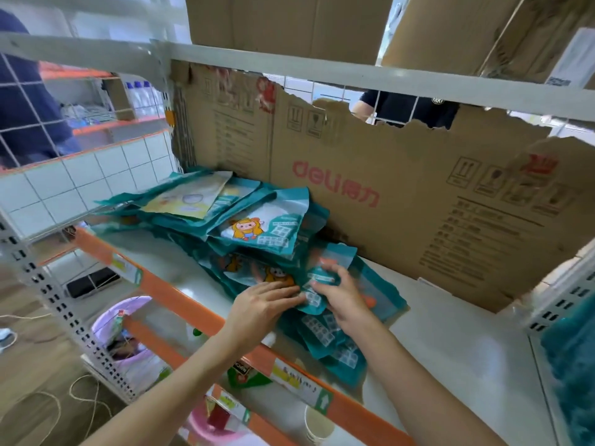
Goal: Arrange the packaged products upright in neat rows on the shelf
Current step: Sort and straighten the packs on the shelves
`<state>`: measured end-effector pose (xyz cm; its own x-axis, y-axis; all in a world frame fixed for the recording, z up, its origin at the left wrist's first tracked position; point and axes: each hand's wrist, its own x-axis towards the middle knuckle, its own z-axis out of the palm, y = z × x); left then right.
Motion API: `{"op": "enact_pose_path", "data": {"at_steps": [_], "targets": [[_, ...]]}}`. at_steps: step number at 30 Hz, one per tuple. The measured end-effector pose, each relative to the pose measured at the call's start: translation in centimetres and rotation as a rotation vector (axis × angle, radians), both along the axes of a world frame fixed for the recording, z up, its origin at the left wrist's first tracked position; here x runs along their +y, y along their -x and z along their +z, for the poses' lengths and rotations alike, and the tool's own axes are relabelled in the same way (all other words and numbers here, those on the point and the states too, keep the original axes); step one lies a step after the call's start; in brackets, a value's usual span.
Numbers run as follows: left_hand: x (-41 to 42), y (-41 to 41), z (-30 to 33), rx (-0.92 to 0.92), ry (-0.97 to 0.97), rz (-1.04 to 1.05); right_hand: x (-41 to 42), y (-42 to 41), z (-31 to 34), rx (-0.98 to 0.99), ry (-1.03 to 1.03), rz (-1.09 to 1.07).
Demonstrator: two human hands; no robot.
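Observation:
A loose heap of teal packets with a cartoon figure lies flat and jumbled on the white shelf, none upright. My left hand rests with straight fingers on a packet at the front of the heap. My right hand pinches the edge of a teal packet right beside it, its fingers curled and blurred. More packets lie below my right wrist, near the shelf's front edge.
A torn brown cardboard sheet lines the shelf's back. The orange front rail carries price labels. A perforated upright stands left, and a lower shelf holds a pink basin and a paper cup. People stand behind the wire grid.

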<state>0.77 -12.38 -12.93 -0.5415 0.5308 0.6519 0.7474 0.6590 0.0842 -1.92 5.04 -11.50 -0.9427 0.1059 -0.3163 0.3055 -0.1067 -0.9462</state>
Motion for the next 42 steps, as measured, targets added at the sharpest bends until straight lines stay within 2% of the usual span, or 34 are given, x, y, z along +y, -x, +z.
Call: {"op": "enact_pose_path", "data": {"at_steps": [6, 9, 11, 14, 18, 23, 32, 35, 42], "targets": [[-0.1, -1.0, -0.8, -0.061, -0.049, -0.084, 1.4, -1.5, 0.6, 0.032, -0.019, -0.015], [-0.9, -1.3, 0.0, -0.105, -0.095, -0.045, 3.5, -2.6, 1.2, 0.017, -0.01, -0.032], [-1.7, -1.4, 0.3, -0.154, -0.129, 0.017, 5.1, -3.7, 1.4, 0.008, -0.012, -0.018], [-2.4, -1.4, 0.1, -0.322, -0.186, 0.084, 7.2, -5.4, 1.2, 0.05, -0.011, -0.006], [-1.2, -1.2, 0.2, -0.419, -0.203, 0.073, 9.1, -7.9, 1.1, 0.143, 0.027, -0.036], [3.1, -1.6, 1.5, -0.491, -0.304, -0.046, 12.4, -11.3, 1.4, 0.269, 0.026, -0.082], [14.4, -5.8, 3.6, -0.734, -0.517, -0.292, 20.4, -19.6, 3.4, 0.546, -0.193, -0.245], [18.1, -7.7, 3.5, -0.84, -0.499, -0.373, 23.5, -22.7, 3.9, 0.611, -0.251, -0.344], [27.7, -12.3, 4.2, -0.786, -0.41, -0.389, 30.4, -28.5, 3.6, 0.658, -0.378, -0.464]]}}
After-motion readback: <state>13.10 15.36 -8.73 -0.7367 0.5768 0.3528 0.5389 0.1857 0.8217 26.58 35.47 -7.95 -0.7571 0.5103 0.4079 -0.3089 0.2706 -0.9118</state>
